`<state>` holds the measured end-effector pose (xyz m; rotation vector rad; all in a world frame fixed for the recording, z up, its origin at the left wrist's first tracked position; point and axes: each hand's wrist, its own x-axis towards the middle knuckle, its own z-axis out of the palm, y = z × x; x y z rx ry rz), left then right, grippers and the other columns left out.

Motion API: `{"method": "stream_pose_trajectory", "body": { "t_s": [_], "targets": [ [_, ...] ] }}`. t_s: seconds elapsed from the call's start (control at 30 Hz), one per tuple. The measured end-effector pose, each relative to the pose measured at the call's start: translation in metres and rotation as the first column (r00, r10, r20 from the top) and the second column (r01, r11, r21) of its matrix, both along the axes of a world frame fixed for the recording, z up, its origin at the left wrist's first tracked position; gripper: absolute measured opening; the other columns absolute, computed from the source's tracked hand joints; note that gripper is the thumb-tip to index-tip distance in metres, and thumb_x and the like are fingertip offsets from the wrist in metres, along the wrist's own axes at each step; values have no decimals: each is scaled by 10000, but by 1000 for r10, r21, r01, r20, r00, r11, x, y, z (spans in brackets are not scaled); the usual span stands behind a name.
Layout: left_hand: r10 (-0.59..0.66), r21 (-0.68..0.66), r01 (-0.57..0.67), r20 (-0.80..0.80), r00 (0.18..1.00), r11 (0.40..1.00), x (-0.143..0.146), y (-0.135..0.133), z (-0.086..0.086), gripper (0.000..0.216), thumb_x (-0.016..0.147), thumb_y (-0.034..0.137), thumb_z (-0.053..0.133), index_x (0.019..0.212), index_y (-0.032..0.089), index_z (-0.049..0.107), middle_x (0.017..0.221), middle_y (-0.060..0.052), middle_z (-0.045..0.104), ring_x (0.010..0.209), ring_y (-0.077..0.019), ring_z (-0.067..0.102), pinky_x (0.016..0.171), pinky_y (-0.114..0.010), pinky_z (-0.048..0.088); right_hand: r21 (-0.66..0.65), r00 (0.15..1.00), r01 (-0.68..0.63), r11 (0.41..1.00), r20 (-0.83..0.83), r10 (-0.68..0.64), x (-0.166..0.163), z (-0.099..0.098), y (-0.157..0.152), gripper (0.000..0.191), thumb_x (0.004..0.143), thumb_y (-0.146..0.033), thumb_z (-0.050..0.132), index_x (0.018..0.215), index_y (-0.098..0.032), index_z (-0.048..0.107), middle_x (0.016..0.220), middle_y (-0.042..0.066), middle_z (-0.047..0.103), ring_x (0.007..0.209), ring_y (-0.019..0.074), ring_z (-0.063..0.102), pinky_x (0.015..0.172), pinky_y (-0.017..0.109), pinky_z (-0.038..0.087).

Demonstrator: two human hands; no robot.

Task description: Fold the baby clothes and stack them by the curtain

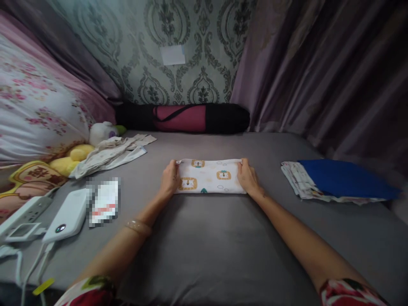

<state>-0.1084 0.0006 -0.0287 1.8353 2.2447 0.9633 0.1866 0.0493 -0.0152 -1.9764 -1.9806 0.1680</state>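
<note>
A small white cloth with orange lion prints [208,176] lies folded into a narrow strip on the grey bed sheet [204,246]. My left hand [168,178] grips its left end, fingers curled over the edge. At the other end my right hand [247,177] holds the cloth the same way. Both arms reach straight forward, and a bracelet sits on my left wrist.
A stack of folded cloths topped by a blue one [338,180] lies at the right. Crumpled pale garments [111,155] and plush toys [83,151] sit at the left, with a white power bank [68,216] and cables. A black-and-pink roll [183,118] rests against the wall.
</note>
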Motion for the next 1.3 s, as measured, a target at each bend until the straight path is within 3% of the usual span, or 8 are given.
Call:
{"method": "stream_pose_trajectory", "body": {
  "t_s": [0.27,0.5,0.73,0.9,1.0,1.13,1.3],
  "targets": [
    [50,-130,-67,-127,991,989,-3,15,-11,228,977,289,308,1044,193,503,890,-88,670,813,-199,633,661,-258,396,-69,997,15,997,71,-10,-3,-5,8,360,1010,-380,254,1182,-161,484,955,145,684,875,253,657,717,315,415],
    [145,-206,-162,-98,985,965,-2,20,-10,251,956,361,370,993,177,536,918,-117,694,857,-223,652,661,-271,399,-126,994,85,988,77,-75,-2,-8,14,406,992,-407,303,1078,-141,597,991,171,687,952,269,652,764,328,435],
    [212,-229,-227,-88,973,947,3,18,-8,310,973,360,311,992,173,558,955,-138,694,887,-241,658,676,-286,408,-102,991,135,986,39,-132,-7,-7,11,433,1003,-402,247,1135,-139,565,973,163,691,921,272,664,766,347,448],
    [263,-268,-249,15,965,931,-2,20,-1,297,923,384,411,936,152,596,970,-164,690,922,-267,652,690,-301,441,-129,996,93,987,1,-94,-3,-6,17,417,987,-410,325,1090,-116,602,1002,191,688,973,286,654,797,348,447],
    [275,-345,-191,213,938,919,-13,14,6,323,875,432,472,878,137,606,876,-154,695,804,-242,661,625,-286,461,-151,990,25,988,-133,-46,13,-6,17,377,977,-380,360,1042,-122,627,988,166,698,897,229,673,739,285,457],
    [216,-337,-34,519,827,941,-29,-15,13,348,792,452,552,901,125,592,773,-88,678,631,-165,619,529,-235,440,-224,939,-63,973,-344,-18,39,-9,-3,315,947,-365,404,1030,-139,606,803,71,705,503,125,598,525,235,424],
    [114,-371,111,534,838,922,-34,-55,17,485,633,568,642,824,123,646,600,-13,600,505,-120,509,475,-225,356,-226,907,-161,961,-418,54,47,-13,-38,257,886,-330,482,1048,-151,569,666,4,652,450,117,541,475,231,380]
  ]
}}
